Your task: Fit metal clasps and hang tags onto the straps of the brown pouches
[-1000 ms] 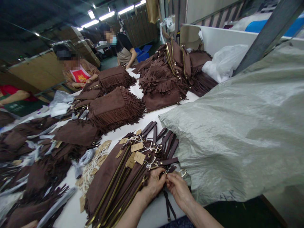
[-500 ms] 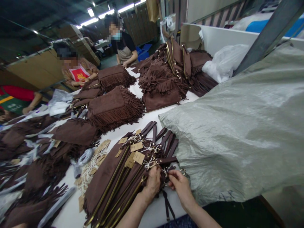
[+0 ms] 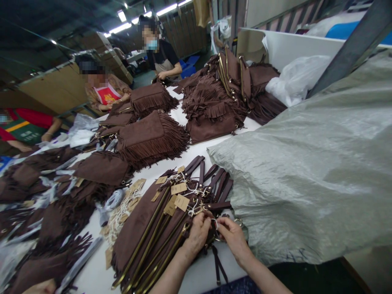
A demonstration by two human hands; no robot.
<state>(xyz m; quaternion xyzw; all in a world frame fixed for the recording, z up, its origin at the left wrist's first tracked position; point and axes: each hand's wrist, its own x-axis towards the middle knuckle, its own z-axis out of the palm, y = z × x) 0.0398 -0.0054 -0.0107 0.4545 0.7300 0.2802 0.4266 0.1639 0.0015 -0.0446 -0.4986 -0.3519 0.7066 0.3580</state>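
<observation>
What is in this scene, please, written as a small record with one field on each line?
Left hand: the left hand is at the right end of grouped brown bags; exact grip hidden
Right hand: the right hand has fingertips beside a thin pale loop
Closures: gold zippers
Tags: paper tags on top; more with white strings left
Surface: white table
Right side: crumpled grey-green sheet
</observation>
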